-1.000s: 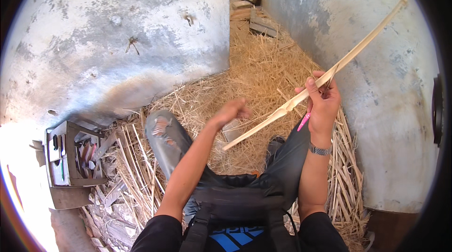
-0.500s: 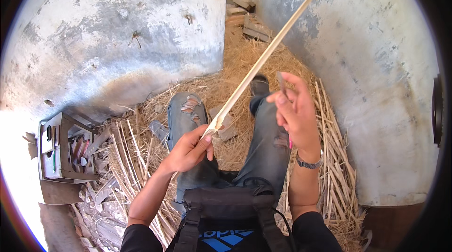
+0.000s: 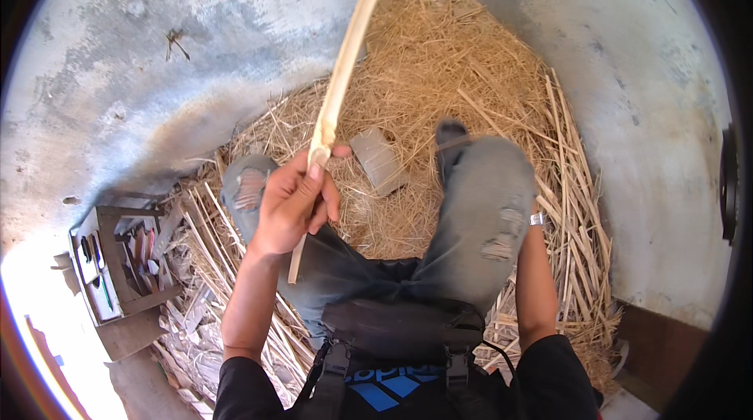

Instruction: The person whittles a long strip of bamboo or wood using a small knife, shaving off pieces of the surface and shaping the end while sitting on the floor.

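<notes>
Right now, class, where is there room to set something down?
Roomiest is the littered straw between the pale strip and right stick pile, beyond the gray slab. The gap between the knees looks passable. Crowded: the left, with wooden box and loose sticks.

And there was my floor (image 3: pixel 384 228), strewn with straw-like shavings (image 3: pixel 455 51), a grey slab (image 3: pixel 378 161) flat amid them, long pale strips (image 3: pixel 579 240) heaped right and left!
</notes>
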Action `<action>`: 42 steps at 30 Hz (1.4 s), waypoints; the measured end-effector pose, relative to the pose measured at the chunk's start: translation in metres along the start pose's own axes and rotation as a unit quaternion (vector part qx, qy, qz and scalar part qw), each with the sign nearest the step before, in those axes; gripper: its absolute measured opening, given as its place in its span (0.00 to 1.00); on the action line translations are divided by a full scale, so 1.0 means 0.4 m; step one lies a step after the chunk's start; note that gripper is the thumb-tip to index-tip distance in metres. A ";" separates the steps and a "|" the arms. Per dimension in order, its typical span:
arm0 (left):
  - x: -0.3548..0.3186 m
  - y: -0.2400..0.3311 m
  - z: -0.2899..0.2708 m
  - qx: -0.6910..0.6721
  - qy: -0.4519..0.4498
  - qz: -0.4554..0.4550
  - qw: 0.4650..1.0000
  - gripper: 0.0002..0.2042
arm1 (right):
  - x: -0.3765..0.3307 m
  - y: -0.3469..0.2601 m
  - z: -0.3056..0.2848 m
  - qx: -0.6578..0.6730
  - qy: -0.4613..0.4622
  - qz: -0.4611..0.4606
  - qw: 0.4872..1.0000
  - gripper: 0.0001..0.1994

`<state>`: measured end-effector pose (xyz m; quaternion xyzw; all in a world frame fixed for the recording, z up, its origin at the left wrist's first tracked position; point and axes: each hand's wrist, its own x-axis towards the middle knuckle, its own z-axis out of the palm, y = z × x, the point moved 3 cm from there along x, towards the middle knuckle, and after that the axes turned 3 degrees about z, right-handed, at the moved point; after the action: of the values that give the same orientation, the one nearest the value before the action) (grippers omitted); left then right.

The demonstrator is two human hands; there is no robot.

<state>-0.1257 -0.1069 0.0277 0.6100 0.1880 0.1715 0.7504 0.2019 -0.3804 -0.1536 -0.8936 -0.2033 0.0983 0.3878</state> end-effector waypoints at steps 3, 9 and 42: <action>0.055 -0.026 -0.045 -0.055 0.049 0.012 0.997 0.21 | -0.087 0.120 0.100 -0.152 -0.111 0.103 0.977 0.16; 0.107 -0.079 -0.139 -0.055 0.096 0.012 0.994 0.20 | -0.264 0.237 0.187 -0.260 -0.250 0.201 0.911 0.17; 0.112 0.042 0.068 0.000 -0.072 -0.003 0.997 0.21 | 0.139 -0.335 -0.543 0.130 0.092 -0.078 0.984 0.18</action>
<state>-0.0740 -0.1049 0.0460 0.6201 0.1357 0.1249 0.7625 0.2858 -0.4151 0.0915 -0.8226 -0.2211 0.0110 0.5238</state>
